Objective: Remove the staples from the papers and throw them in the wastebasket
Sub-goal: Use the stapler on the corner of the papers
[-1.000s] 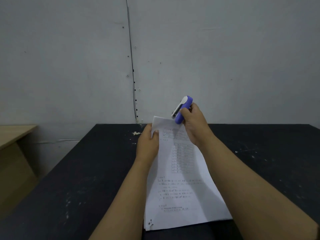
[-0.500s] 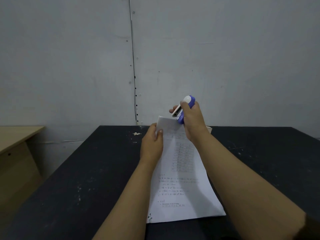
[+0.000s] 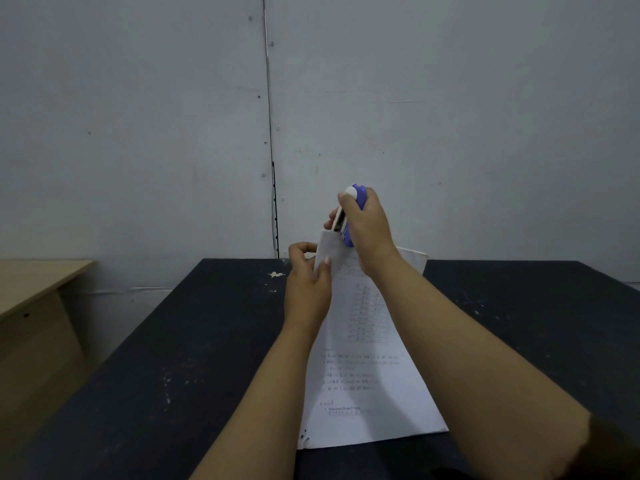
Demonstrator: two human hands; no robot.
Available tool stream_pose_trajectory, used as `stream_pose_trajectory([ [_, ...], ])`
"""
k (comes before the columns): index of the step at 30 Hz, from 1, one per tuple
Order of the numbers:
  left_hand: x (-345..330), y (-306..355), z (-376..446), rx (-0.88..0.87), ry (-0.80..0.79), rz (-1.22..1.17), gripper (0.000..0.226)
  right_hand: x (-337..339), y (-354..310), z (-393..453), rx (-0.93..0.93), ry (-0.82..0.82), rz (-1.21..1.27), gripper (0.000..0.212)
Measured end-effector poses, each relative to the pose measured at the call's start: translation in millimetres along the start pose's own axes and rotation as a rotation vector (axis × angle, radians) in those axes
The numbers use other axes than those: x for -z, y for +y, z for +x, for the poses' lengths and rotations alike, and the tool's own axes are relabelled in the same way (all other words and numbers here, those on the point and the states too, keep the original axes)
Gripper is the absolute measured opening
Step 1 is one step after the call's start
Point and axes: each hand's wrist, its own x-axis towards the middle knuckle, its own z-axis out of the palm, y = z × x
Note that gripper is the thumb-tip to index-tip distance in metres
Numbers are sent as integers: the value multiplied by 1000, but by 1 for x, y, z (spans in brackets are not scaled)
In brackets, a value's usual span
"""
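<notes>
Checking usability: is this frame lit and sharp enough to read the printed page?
Head view: dim, flat lighting, no glare; text on the papers is too small and soft to read; both hands slightly blurred; wide-angle bending at the table edges.

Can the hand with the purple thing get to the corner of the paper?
Probably yes. The right hand holds the purple stapler with its tip right at the top corner of the papers. The left hand pinches that corner just below, lifting it clear. Nothing seems to block it.
</notes>
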Motion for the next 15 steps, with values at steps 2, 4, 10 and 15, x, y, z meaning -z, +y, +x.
stream_pose_trajectory([
  [2, 1, 1, 0, -1, 0, 2, 20, -1, -2, 1, 10, 14, -36, 21],
  [4, 1, 1, 0, -11, 6, 6, 20, -1, -3, 2, 32, 25, -69, 34],
  [10, -1, 3, 0, -30, -6, -50, 26, -7, -2, 5, 13, 98, 9, 54],
  [15, -2, 6, -3, -56, -41, -99, 28, -12, -1, 4, 77, 169, -8, 54],
])
